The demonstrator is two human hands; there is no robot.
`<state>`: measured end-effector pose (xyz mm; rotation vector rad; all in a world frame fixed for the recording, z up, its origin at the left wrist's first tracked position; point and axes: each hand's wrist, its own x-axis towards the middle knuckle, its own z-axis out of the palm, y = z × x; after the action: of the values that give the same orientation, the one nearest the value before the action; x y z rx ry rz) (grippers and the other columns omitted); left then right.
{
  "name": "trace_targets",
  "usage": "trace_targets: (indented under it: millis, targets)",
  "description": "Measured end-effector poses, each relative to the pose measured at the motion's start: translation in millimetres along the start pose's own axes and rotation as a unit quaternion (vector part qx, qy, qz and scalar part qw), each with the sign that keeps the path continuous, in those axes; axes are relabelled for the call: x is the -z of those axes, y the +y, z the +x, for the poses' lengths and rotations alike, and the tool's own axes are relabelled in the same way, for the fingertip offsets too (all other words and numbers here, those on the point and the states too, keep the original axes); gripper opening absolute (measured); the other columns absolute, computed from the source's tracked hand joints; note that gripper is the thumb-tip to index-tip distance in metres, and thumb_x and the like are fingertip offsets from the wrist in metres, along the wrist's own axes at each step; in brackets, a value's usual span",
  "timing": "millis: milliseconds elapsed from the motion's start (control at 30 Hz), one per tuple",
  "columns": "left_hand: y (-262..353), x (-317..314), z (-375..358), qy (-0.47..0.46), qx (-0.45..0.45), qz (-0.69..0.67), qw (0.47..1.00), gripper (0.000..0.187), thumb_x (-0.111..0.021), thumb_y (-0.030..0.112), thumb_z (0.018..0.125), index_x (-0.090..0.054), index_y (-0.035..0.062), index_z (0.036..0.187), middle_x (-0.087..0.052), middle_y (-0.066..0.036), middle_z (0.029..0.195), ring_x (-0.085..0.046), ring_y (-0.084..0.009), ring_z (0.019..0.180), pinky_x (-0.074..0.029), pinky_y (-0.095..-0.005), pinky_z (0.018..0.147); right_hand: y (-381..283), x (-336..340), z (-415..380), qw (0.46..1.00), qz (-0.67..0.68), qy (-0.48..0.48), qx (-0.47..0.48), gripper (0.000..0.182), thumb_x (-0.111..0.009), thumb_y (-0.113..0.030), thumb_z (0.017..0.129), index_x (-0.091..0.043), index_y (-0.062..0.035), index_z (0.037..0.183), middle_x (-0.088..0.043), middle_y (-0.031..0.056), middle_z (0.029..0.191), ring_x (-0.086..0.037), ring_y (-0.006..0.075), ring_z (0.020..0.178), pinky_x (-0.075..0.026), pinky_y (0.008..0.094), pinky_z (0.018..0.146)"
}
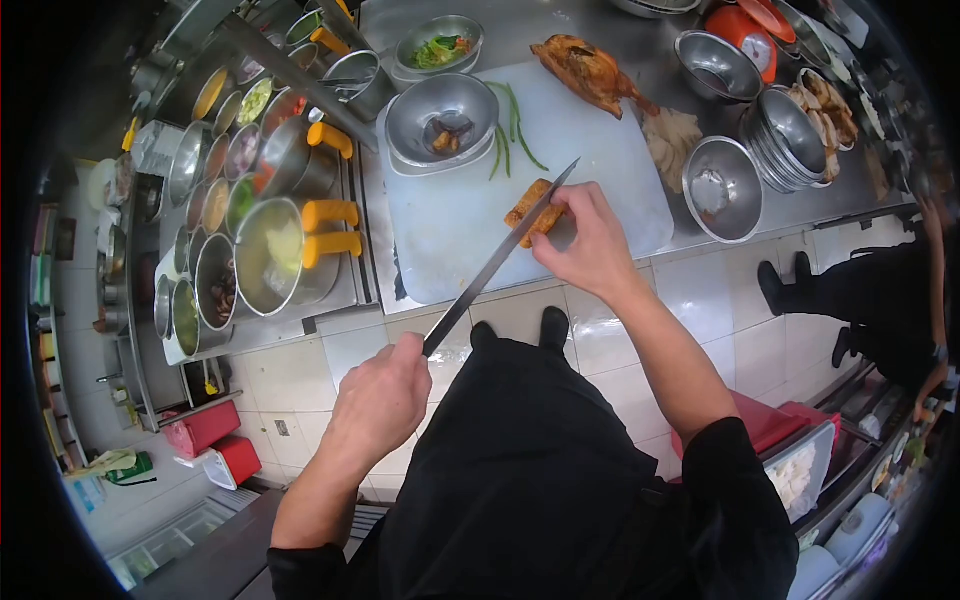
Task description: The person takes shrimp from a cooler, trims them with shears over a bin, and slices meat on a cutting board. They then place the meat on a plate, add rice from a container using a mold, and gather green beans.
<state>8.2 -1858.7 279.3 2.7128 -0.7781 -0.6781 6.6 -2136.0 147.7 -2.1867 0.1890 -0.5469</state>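
Note:
My left hand is closed round the handle of a long knife. The blade points up and to the right and lies across a golden-brown piece of food on the white cutting board. My right hand pinches that piece at its right side, with thumb and fingers at its two ends. Green bean pods lie above it. To the upper left, a metal bowl holds a few brown pieces. A roasted bird rests at the board's upper edge.
Metal containers of ingredients, some with orange handles, crowd the left. Pale slices, an empty-looking bowl, stacked bowls and an orange scale stand to the right. A person in dark clothes is at the far right.

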Motion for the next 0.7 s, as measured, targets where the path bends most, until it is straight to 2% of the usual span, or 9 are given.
trace_targets:
  millis: [133, 333, 433, 533, 700]
  targets:
    - [9.7, -1.6, 10.3, 0.011, 0.021, 0.059, 0.998, 0.012, -0.051, 0.013, 0.093, -0.048, 0.0026, 0.097, -0.062, -0.022, 0.08, -0.061, -0.0466, 0.069, -0.049, -0.0545, 0.065, 0.6, -2.1, 1.8, 1.0, -0.014, 0.004, 0.002, 0.038, -0.074, -0.019, 0.069, -0.057, -0.0064, 0.1, -0.055, 0.0116, 0.097, -0.06, 0.0326, 0.086, -0.051, 0.04, 0.073]
    - [20.8, -5.9, 25.1, 0.01, -0.005, 0.025, 1.0, 0.012, -0.049, 0.013, 0.093, -0.048, 0.0021, 0.098, -0.062, -0.025, 0.082, -0.061, -0.0477, 0.07, -0.048, -0.0563, 0.067, -0.5, 3.4, 1.5, 1.0, -0.021, -0.021, -0.004, 0.038, -0.075, -0.016, 0.069, -0.056, -0.0043, 0.099, -0.056, 0.013, 0.097, -0.06, 0.0317, 0.088, -0.051, 0.0381, 0.077]
    - [23.2, 4.2, 23.4, -0.038, 0.028, 0.027, 0.999, 0.014, -0.048, 0.015, 0.094, -0.047, 0.0024, 0.101, -0.062, -0.026, 0.082, -0.061, -0.0481, 0.073, -0.048, -0.057, 0.068, 0.7, 2.6, 1.3, 0.999, -0.026, -0.022, -0.005, 0.039, -0.075, -0.016, 0.069, -0.056, -0.0047, 0.1, -0.055, 0.013, 0.097, -0.059, 0.0322, 0.089, -0.05, 0.0387, 0.077]
    - [20.2, -11.5, 41.4, -0.085, 0.051, 0.058, 0.993, 0.015, -0.046, 0.016, 0.095, -0.046, 0.0033, 0.104, -0.063, -0.026, 0.083, -0.062, -0.0478, 0.076, -0.049, -0.0565, 0.069, -0.2, 1.0, 2.3, 0.999, -0.026, -0.027, 0.0, 0.04, -0.075, -0.016, 0.069, -0.055, -0.0049, 0.102, -0.055, 0.013, 0.098, -0.058, 0.0324, 0.089, -0.05, 0.0391, 0.078]
    - [15.4, -4.2, 29.8, -0.104, 0.07, 0.085, 0.988, 0.015, -0.046, 0.015, 0.094, -0.046, 0.0048, 0.105, -0.064, -0.026, 0.087, -0.064, -0.0468, 0.079, -0.049, -0.056, 0.073, 6.0, 3.4, 2.1, 1.0, -0.002, -0.018, 0.016, 0.041, -0.075, -0.015, 0.069, -0.054, -0.0047, 0.102, -0.054, 0.0124, 0.097, -0.057, 0.0304, 0.087, -0.049, 0.0382, 0.076]
